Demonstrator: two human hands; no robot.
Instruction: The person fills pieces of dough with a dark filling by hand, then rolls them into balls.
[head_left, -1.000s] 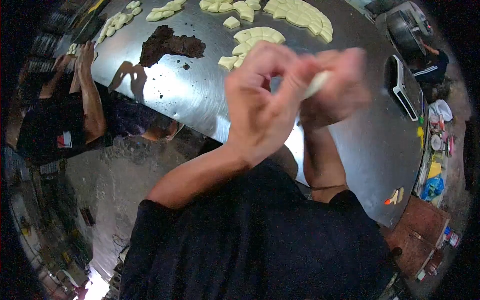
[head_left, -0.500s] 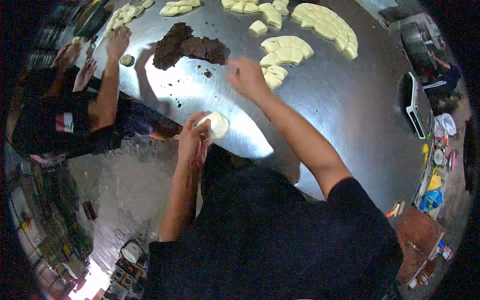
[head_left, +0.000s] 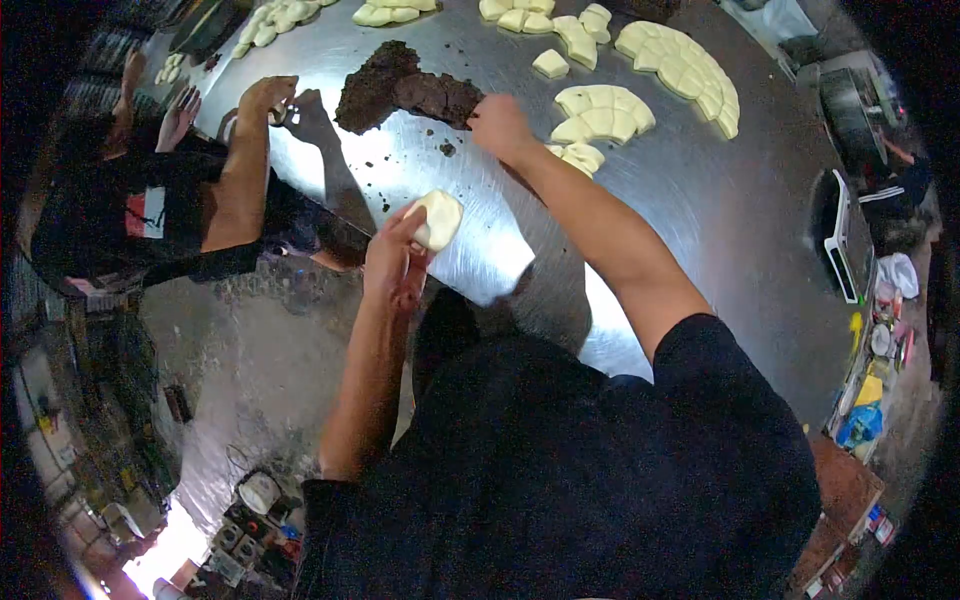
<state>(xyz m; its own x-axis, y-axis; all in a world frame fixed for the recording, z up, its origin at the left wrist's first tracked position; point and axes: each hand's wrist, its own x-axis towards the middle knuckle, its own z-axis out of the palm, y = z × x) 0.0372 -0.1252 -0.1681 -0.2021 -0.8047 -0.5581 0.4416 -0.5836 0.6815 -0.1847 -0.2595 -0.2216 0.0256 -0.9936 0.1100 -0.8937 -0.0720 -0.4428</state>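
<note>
A flattened round of pale dough rests in my left hand, whose fingers grip its left side above the near edge of the metal table. My right hand is at the right end of a dark brown crumbly mass, with its fingers closed against it; whether they pinch any of it is hidden. Just right of that hand lie a fan of cut dough pieces and a smaller piece of dough.
More cut dough lies along the far side of the metal table. At the left, a co-worker's hand is over the table. A white-edged box stands at the right edge.
My right hand has moved from beside the brown mass to touch its right end. The dough in my left hand now shows more of its flat face. The view has shifted slightly.
</note>
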